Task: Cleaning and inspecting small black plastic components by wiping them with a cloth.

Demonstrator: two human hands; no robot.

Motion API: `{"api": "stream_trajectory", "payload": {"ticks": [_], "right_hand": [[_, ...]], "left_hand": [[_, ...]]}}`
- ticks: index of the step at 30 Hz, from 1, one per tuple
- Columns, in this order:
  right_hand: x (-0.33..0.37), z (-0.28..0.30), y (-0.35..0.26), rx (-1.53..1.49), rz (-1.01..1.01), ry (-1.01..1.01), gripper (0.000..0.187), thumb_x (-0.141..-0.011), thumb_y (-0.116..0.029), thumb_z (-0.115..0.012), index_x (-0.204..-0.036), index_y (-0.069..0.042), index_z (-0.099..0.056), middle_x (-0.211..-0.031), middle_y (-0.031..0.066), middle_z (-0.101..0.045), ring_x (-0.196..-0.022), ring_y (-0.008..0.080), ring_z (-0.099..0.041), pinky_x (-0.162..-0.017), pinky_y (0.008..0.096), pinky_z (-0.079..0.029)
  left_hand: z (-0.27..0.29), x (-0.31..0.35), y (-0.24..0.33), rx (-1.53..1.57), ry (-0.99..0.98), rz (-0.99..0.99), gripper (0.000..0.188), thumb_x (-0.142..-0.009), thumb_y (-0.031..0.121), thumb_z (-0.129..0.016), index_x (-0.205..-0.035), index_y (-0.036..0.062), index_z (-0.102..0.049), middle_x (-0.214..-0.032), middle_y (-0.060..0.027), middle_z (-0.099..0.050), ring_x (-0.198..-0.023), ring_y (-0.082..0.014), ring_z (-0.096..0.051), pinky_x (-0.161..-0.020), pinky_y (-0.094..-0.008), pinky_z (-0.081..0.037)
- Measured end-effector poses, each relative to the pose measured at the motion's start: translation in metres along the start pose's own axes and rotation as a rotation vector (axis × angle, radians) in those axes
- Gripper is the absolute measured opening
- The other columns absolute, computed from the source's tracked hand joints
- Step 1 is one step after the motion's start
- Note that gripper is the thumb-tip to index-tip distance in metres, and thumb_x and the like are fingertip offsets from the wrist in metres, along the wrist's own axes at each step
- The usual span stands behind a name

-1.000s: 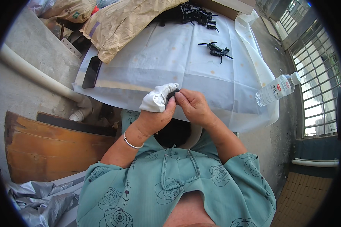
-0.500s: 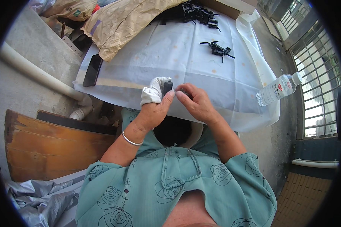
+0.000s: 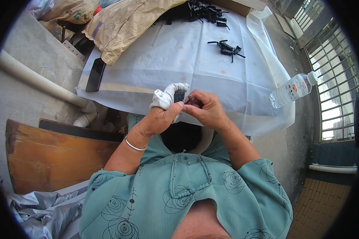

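My left hand [image 3: 160,115] has a white cloth glove [image 3: 163,98] over its fingers, while the thumb is bare. It is closed on a small black plastic part [image 3: 179,95], pinned between the thumb and the gloved fingers. Close beside it on the right, my right hand [image 3: 210,110] is curled with thumb and forefinger pinched together near the part. What those fingertips hold is too small and hidden to make out. Farther off on the table lies a small group of black plastic pieces [image 3: 228,50] with thin projecting strips.
White plastic sheeting [image 3: 147,75] covers the table. At the back are a larger heap of black pieces [image 3: 207,14] and brown paper [image 3: 127,28]. A phone [image 3: 95,75] lies at the left edge, a clear water bottle [image 3: 293,91] at the right. A dark, round-mouthed container [image 3: 182,137] sits between my knees.
The black part has turned in my left hand and now shows a different side. My right fingers have drawn slightly closer together around their pinch.
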State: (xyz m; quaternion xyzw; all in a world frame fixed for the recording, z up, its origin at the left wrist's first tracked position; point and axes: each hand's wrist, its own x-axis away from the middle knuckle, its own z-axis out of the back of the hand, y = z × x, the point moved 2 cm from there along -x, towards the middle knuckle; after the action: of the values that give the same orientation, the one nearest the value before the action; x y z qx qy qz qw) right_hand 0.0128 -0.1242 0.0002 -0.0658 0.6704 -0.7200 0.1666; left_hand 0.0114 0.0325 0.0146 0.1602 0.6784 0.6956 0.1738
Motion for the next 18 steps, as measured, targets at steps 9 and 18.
{"api": "stream_trajectory", "payload": {"ticks": [9, 18], "right_hand": [[0.001, -0.002, 0.005, -0.063, 0.018, 0.082, 0.016, -0.081, -0.014, -0.067, -0.082, -0.001, -0.058, -0.063, -0.0038, -0.050, -0.060, 0.0034, -0.041, -0.054, 0.0208, -0.037], [0.005, 0.001, 0.002, 0.257, 0.100, -0.045, 0.022, -0.092, -0.018, -0.050, -0.081, 0.001, -0.055, -0.063, 0.0047, -0.052, -0.061, 0.0097, -0.044, -0.058, 0.0268, -0.042]], "left_hand": [[-0.002, 0.006, 0.002, 0.179, -0.166, 0.124, 0.039, -0.085, 0.015, -0.049, -0.120, 0.0007, -0.041, -0.092, -0.0019, -0.049, -0.073, -0.0060, -0.042, -0.062, -0.0193, -0.038], [-0.005, 0.001, -0.012, -0.029, 0.083, -0.115, 0.029, -0.083, 0.003, -0.045, -0.111, 0.0009, -0.046, -0.092, -0.0044, -0.052, -0.083, -0.0113, -0.047, -0.075, -0.0259, -0.042]]}}
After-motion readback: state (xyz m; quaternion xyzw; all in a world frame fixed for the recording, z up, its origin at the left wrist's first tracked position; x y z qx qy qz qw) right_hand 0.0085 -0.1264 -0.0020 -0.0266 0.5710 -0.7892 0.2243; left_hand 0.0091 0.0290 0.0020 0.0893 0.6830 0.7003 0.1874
